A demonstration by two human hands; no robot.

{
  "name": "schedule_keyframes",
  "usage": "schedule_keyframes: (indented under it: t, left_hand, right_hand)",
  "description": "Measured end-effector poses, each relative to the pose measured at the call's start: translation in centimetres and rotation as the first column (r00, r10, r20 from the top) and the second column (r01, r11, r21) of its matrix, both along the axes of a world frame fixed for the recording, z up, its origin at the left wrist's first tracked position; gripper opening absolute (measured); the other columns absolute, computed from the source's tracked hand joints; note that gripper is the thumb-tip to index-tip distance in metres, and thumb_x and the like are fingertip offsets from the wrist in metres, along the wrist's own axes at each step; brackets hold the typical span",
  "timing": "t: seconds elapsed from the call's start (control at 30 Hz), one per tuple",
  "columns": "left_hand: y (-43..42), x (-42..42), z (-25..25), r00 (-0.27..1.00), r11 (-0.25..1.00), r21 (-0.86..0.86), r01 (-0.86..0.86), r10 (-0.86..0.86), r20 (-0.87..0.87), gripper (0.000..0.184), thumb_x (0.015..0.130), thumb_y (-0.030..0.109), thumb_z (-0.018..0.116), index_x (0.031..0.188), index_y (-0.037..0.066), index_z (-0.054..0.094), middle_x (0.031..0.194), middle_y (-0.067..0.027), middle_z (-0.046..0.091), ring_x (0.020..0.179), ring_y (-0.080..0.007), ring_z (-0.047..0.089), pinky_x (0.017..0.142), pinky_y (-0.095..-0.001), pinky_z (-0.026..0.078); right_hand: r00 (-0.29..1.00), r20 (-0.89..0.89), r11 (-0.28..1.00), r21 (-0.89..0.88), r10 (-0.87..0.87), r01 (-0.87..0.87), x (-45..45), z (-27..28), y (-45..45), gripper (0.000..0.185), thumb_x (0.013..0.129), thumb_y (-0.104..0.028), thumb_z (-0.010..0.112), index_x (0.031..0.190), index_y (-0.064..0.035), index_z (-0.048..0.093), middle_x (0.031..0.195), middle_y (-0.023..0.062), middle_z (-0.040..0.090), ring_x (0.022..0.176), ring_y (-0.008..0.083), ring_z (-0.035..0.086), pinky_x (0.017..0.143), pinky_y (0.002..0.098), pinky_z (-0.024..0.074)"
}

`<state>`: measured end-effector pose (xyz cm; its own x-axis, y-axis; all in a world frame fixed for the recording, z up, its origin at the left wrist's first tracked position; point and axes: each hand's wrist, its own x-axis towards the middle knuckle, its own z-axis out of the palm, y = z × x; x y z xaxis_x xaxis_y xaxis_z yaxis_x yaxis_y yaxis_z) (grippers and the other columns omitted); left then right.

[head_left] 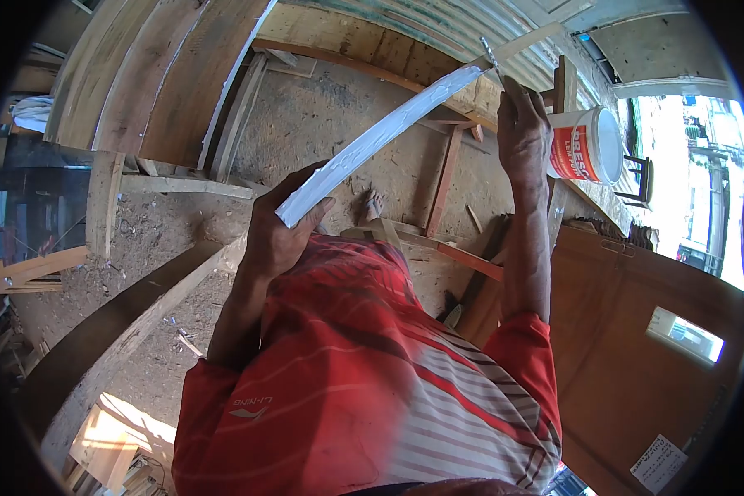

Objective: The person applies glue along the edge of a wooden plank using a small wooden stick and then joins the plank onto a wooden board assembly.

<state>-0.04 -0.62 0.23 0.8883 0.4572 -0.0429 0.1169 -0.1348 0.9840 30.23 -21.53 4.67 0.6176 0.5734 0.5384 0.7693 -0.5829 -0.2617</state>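
Nearest to me is my own red shirt (331,364), with a grey striped panel down one side and pale lettering on the chest. Beyond it my left hand (274,227) is closed round the near end of a long, narrow strip (380,140), thumb along one edge and fingers round the other. The strip slants up and away from that grip to my right, its upward face covered in something white, smeared into low ridges. My right hand (522,124) pinches a thin tool (489,53) between thumb and fingers, its shaft pointing away from me, right beside the strip's far end – whether the two touch, I cannot tell.

Just right of that hand is a white bucket (608,147) with a red label and white lettering; my wrist is close to its labelled side. Below the strip, a bare foot (374,205) shows on the dusty brown floor (322,116), near some wooden bars. Wide boards (169,74) lie side by side at the upper left, with white along some of their edges. A thick curved timber (132,318) runs up from the lower left towards my left forearm. To my right stretches a large brown panel (612,331), with a written paper (659,465) at its lower part and a small bright rectangle (685,335) higher up
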Motion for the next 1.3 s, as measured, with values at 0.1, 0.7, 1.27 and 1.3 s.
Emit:
schedule_keyframes:
  t: [0.1,0.7,1.27,1.3]
  left_hand:
    - [0.0,-0.1,-0.1,1.0,1.0,0.002,0.006,-0.006,-0.009,0.043,0.094,0.006,0.075,0.134,-0.001,0.062,0.119,-0.0147,0.074,0.109,-0.019,0.07,0.094,-0.0334,0.055]
    - [0.1,0.0,0.2,0.999,0.998,-0.06,-0.023,0.021,-0.03,0.044,0.092,0.007,0.075,0.134,-0.002,0.062,0.117,-0.0153,0.074,0.108,-0.0189,0.07,0.093,-0.0343,0.055]
    - [0.3,-1.1,-1.2,0.972,0.99,0.136,-0.048,0.078,-0.224,0.036,0.091,0.008,0.078,0.123,-0.004,0.066,0.106,-0.0138,0.073,0.096,-0.0181,0.069,0.085,-0.0338,0.055]
    - [0.3,-1.2,-1.4,0.959,0.99,0.128,-0.066,0.099,-0.266,0.036,0.09,0.009,0.079,0.121,-0.004,0.067,0.103,-0.0131,0.073,0.094,-0.0179,0.068,0.084,-0.0338,0.055]
  right_hand:
    - [0.992,0.125,0.994,-0.106,0.033,-0.02,-1.0,0.1,-0.6,0.027,0.095,-0.006,0.066,0.122,-0.0093,0.069,0.104,0.0158,0.069,0.091,0.0371,0.07,0.077,0.0481,0.0557]
    - [0.946,-0.235,0.954,-0.148,0.223,-0.262,-5.5,5.3,-1.2,0.025,0.095,0.0,0.067,0.12,0.0013,0.071,0.114,0.0185,0.071,0.098,0.0312,0.073,0.082,0.0383,0.0575]
    - [0.899,-0.097,0.718,-0.641,-0.426,0.272,17.1,11.9,-25.2,0.025,0.09,-0.004,0.06,0.11,-0.0025,0.075,0.087,0.0187,0.071,0.077,0.0308,0.069,0.075,0.0421,0.0532]
    - [0.882,-0.133,0.705,-0.659,-0.452,0.262,17.6,10.9,-25.3,0.022,0.086,-0.004,0.062,0.104,-0.0018,0.075,0.087,0.0194,0.071,0.081,0.0336,0.069,0.078,0.0431,0.053]
